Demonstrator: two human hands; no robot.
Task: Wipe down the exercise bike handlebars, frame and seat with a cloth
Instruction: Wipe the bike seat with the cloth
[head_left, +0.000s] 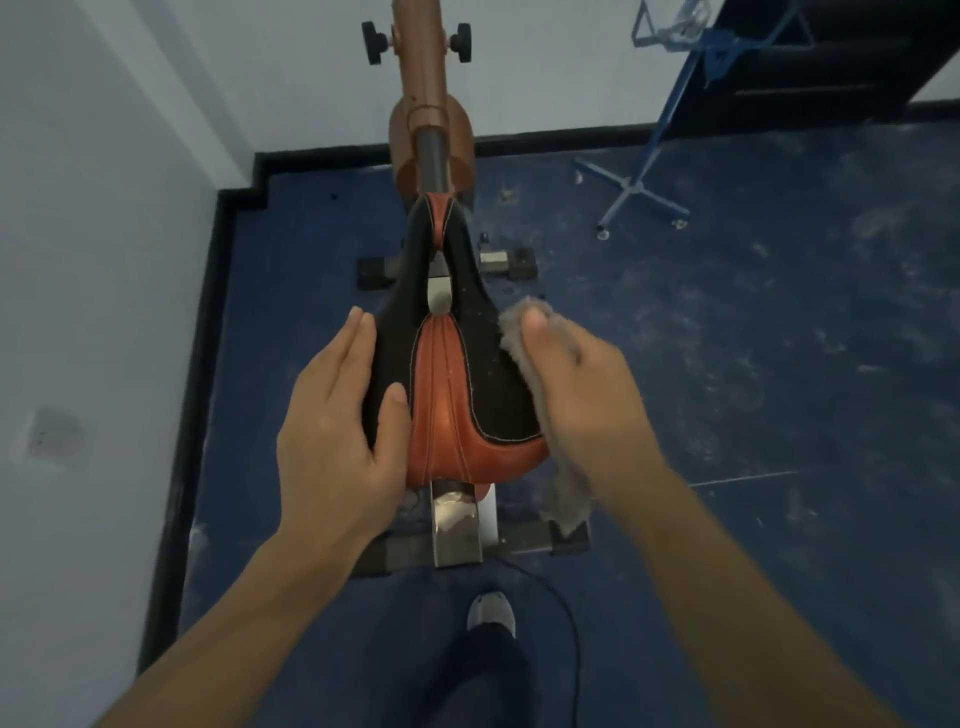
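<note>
Head view: the left hand (337, 415) lies flat with straight fingers on the left flank of the black-and-orange bike saddle (447, 395) — the right hand (576, 395) grips a grey fluffy cloth (519, 343) pressed against the saddle's right edge, its tail hanging below

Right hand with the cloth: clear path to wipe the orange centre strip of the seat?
Probably yes. The right hand presses the cloth on the seat's right side, next to the strip. The left hand rests on the left side, off the strip.
</note>
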